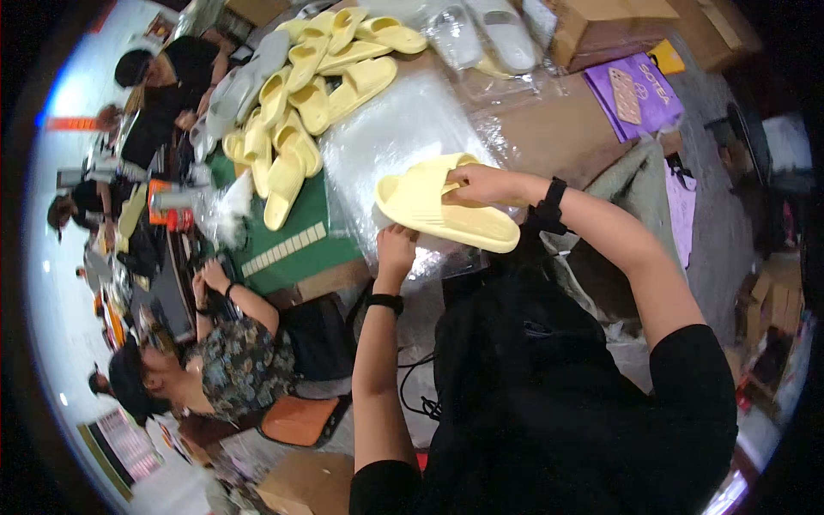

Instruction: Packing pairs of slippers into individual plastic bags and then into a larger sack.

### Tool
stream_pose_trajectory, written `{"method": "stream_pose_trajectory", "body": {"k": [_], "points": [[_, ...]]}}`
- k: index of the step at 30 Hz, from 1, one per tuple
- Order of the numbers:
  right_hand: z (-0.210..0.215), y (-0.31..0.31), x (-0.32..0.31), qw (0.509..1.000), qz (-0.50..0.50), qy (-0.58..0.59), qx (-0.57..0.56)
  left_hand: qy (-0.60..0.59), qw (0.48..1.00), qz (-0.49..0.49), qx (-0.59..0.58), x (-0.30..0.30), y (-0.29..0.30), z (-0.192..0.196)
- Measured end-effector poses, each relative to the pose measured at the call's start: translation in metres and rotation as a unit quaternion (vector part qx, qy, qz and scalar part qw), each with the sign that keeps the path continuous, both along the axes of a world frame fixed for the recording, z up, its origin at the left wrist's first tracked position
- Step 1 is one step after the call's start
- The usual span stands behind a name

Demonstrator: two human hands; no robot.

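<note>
A pale yellow slide sandal [468, 225] is tilted above the table in front of me, its toe end toward the left. My right hand [487, 185] reaches into it under the strap and grips it. Just below its toe end is my left hand [396, 251], fingers curled in and close to the slide's lower edge. What those fingers pinch, if anything, is hidden. Under the slide lies a stack of clear plastic bags [378, 142], flat and shiny.
Yellow slides [287, 172] are heaped at the far left, beside grey slides [230, 94]. Bagged grey slides [506, 39] lie at the back. A purple bag [657, 103] sits at the right. A seated co-worker [249, 356] works on my left by a green mat [296, 210].
</note>
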State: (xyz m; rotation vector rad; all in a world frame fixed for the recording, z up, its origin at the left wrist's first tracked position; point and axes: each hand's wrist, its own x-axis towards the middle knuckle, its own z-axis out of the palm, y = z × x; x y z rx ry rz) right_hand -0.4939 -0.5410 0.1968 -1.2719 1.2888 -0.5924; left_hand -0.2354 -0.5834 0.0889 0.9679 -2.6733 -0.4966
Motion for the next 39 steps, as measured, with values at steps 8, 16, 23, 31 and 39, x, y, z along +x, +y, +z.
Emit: {"method": "stream_pose_trajectory", "body": {"k": [8,16,23,31,39], "points": [[-0.005,-0.004,0.016,0.992,-0.069,-0.053,0.087,-0.026,0.992,0.115,0.053,-0.013,0.007,0.043],[-0.028,0.017,0.006,0.993,-0.054,-0.108,0.001,-0.102,0.993,0.042,-0.039,0.015,0.01,0.024],[-0.076,0.036,-0.037,0.994,-0.062,-0.053,0.073,-0.131,0.99,0.027,-0.033,0.008,0.012,-0.001],[-0.041,0.047,-0.014,0.977,-0.104,-0.125,0.134,-0.231,0.972,0.052,-0.003,0.001,0.002,0.001],[-0.063,0.054,-0.03,0.95,-0.246,-0.11,0.16,-0.25,0.965,-0.023,-0.069,0.008,-0.002,-0.013]]}}
